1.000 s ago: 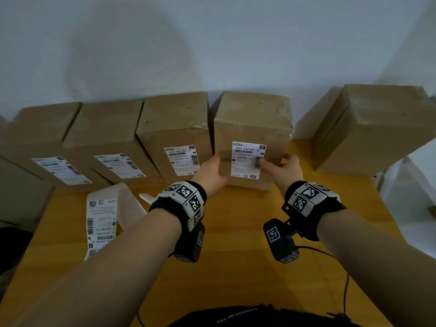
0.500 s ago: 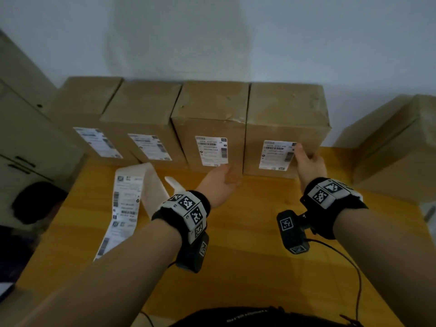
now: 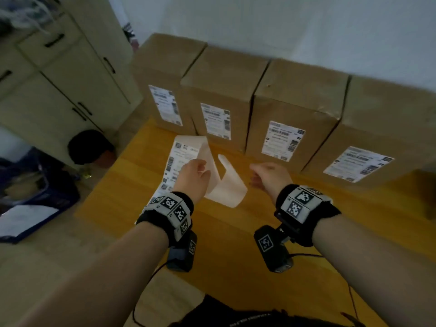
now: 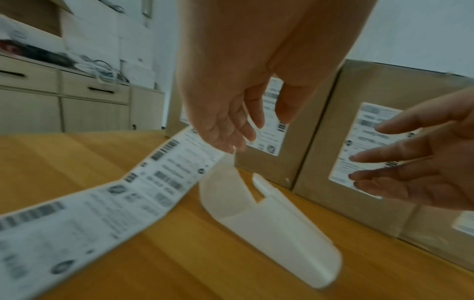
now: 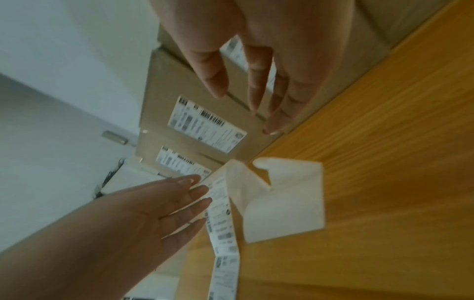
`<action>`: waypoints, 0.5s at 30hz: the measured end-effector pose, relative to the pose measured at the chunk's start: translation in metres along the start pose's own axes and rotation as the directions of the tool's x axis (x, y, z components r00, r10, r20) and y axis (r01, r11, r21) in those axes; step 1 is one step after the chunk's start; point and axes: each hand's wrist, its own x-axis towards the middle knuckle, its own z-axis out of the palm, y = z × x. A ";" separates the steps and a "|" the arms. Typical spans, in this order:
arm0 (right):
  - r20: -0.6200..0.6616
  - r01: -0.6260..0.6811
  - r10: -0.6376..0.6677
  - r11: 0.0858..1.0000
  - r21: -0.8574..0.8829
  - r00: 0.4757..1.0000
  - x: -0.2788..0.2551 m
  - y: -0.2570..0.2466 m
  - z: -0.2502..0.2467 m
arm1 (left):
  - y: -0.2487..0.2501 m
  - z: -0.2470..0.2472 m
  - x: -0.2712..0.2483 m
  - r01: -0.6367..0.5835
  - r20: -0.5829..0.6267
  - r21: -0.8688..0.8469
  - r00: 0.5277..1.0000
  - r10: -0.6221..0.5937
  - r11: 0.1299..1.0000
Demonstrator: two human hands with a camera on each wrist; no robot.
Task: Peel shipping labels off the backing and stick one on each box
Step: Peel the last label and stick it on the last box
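The left hand (image 3: 194,178) hangs over the label strip (image 4: 164,170) with loose, straight fingers, holding nothing; whether the fingertips touch the paper cannot be told. The right hand (image 3: 271,177) hovers just beside it, fingers spread and relaxed, also empty. Under both lies the strip of printed labels, its bare backing (image 3: 226,187) curling up and folding over toward the right hand. The strip rests on an orange-yellow wooden table (image 3: 236,244). Four brown cardboard boxes (image 3: 295,97) stand side by side along the table's far edge against a pale wall (image 3: 283,24), each with one white label on its front. Left of the table stands a beige cabinet (image 3: 59,74) with dark handles.
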 end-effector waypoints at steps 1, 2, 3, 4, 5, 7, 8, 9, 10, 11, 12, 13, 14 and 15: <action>0.041 0.002 -0.002 1.000 -0.002 0.999 0.000 -0.005 0.014 | -0.007 -0.009 0.002 0.014 -0.010 0.000 1.000 -0.014 1.000; 0.082 0.006 -0.005 1.000 -0.005 0.997 0.002 -0.010 0.028 | -0.014 -0.017 0.004 0.020 -0.018 0.009 1.000 -0.020 1.000; 0.123 0.006 -0.004 1.000 -0.016 0.992 0.005 -0.016 0.042 | -0.019 -0.025 0.006 0.023 -0.019 0.018 1.000 -0.023 1.000; 0.159 0.002 0.002 1.000 -0.027 0.987 0.008 -0.021 0.056 | -0.024 -0.034 0.009 0.023 -0.018 0.029 1.000 -0.023 0.999; 0.192 -0.004 0.010 1.000 -0.031 0.981 0.011 -0.027 0.070 | -0.028 -0.042 0.013 0.022 -0.017 0.038 1.000 -0.021 0.999; 0.242 -0.009 0.017 0.999 -0.034 0.970 0.019 -0.038 0.094 | -0.034 -0.056 0.020 0.022 -0.022 0.049 1.000 -0.021 0.999; 0.265 -0.018 0.027 0.999 -0.035 0.964 0.021 -0.043 0.105 | -0.037 -0.062 0.024 0.022 -0.024 0.052 0.999 -0.021 0.998; 0.278 -0.029 0.039 0.999 -0.038 0.960 0.023 -0.047 0.114 | -0.039 -0.067 0.028 0.018 -0.028 0.055 0.999 -0.016 0.998; 0.286 -0.036 0.046 0.999 -0.039 0.957 0.027 -0.051 0.123 | -0.041 -0.072 0.032 0.014 -0.031 0.062 0.999 -0.012 0.998; 0.293 -0.045 0.052 0.998 -0.033 0.955 0.029 -0.054 0.130 | -0.043 -0.075 0.036 0.011 -0.033 0.071 0.999 -0.009 0.997; 0.299 -0.047 0.051 0.999 -0.021 0.953 0.032 -0.057 0.137 | -0.045 -0.078 0.039 0.014 -0.029 0.077 1.000 -0.011 0.997; 0.299 -0.052 0.054 0.999 -0.016 0.953 0.035 -0.058 0.142 | -0.046 -0.081 0.042 0.016 -0.023 0.077 1.000 -0.015 0.997; 0.293 -0.055 0.055 0.998 -0.009 0.954 0.040 -0.057 0.147 | -0.047 -0.083 0.045 0.019 -0.017 0.077 1.000 -0.018 0.997; 0.286 -0.059 0.055 0.998 0.003 0.957 0.041 -0.057 0.150 | -0.049 -0.085 0.049 0.016 -0.011 0.080 1.000 -0.016 0.997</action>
